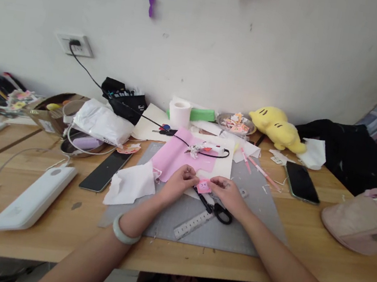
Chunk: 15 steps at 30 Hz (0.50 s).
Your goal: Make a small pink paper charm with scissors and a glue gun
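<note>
Between my two hands is a small pink paper piece [204, 186] with a drawn face on it. My left hand [182, 181] pinches its left side, and my right hand [228, 192] pinches its right side. Under them lie scissors with black handles [222, 214], partly covered by my hands and the paper. A clear ruler [193, 225] rests on the grey cutting mat [245, 236]. Just beyond my hands, a pink sheet [175, 155] lies over white paper, with a cabled tool [213, 150] on top.
To the left are a white tissue [133, 184], a dark phone [107, 171] and a white power bank [36, 198]. A paper roll [180, 114] and a plate of cutouts [236, 123] stand at the back. A yellow plush toy [276, 126], another phone [301, 182] and a beige bag [358, 220] are on the right.
</note>
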Available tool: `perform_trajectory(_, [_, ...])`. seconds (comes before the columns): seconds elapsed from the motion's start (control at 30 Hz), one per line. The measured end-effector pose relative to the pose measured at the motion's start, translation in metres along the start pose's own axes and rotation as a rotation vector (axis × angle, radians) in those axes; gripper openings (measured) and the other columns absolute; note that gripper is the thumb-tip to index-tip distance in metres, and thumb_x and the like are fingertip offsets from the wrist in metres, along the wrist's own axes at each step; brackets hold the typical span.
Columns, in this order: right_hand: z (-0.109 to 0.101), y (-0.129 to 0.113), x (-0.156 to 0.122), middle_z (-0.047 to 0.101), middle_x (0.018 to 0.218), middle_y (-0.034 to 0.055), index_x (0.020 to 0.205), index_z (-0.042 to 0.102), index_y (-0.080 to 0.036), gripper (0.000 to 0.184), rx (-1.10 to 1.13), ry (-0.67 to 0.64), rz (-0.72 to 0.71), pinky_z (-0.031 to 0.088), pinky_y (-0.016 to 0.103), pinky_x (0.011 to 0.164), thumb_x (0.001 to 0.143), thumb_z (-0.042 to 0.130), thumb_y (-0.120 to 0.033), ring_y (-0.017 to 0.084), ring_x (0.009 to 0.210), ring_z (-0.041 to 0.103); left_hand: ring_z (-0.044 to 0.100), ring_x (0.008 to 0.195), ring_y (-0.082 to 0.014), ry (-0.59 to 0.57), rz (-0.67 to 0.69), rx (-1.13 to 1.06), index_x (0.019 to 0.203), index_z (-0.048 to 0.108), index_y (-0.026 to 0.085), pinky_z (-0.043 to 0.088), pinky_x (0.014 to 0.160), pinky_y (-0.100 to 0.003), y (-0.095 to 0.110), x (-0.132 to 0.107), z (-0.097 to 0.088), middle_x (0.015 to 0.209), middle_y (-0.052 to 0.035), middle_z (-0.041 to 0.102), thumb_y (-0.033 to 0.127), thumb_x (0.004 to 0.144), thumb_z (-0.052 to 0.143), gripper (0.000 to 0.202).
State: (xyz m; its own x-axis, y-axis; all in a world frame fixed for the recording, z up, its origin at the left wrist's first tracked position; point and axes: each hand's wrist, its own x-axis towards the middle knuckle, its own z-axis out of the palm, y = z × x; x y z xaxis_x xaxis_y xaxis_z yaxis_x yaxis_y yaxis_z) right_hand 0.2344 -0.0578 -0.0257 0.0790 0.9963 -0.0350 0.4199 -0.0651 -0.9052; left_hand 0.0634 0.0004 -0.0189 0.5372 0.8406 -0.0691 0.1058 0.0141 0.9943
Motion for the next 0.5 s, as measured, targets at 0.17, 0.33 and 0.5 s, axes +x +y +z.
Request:
perform_trajectory(0.17, [0.002,-0.001,-0.003,0.062,0.102,0.0053,0.106,0.058,-0.014,0.025,0.022,0.027,-0.020,0.052,0.036,0.073,0.089,0.054,-0.032,0.017,0.085,0.062,0.061,0.086,-0.0178,-0.027,-0.059,-0.026,0.111,0.055,0.014,0.053,0.073,-0.036,0.003,-0.004,0.003,0.105,-0.0065,0.060,0.029,0.089,0.055,0.026])
perform_trajectory(0.33, [0.003,-0.007,-0.008,0.061,0.105,0.0058,0.106,0.058,-0.015,0.025,0.022,0.146,-0.087,0.051,0.038,0.076,0.089,0.054,-0.032,0.018,0.088,0.061,0.061,0.085,-0.0176,-0.053,-0.083,-0.047,0.112,0.054,0.014,0.053,0.073,-0.036,0.002,-0.002,0.001,0.105,-0.0066,0.060,0.028,0.089,0.055,0.026])
perform_trajectory(0.5, [0.003,-0.018,-0.026,0.064,0.106,0.0065,0.102,0.063,-0.018,0.026,0.029,0.242,-0.156,0.049,0.035,0.079,0.089,0.050,-0.037,0.018,0.091,0.060,0.061,0.087,-0.0182,-0.017,-0.083,-0.046,0.112,0.054,0.014,0.053,0.074,-0.036,0.000,-0.001,-0.002,0.107,-0.0070,0.059,0.029,0.089,0.055,0.027])
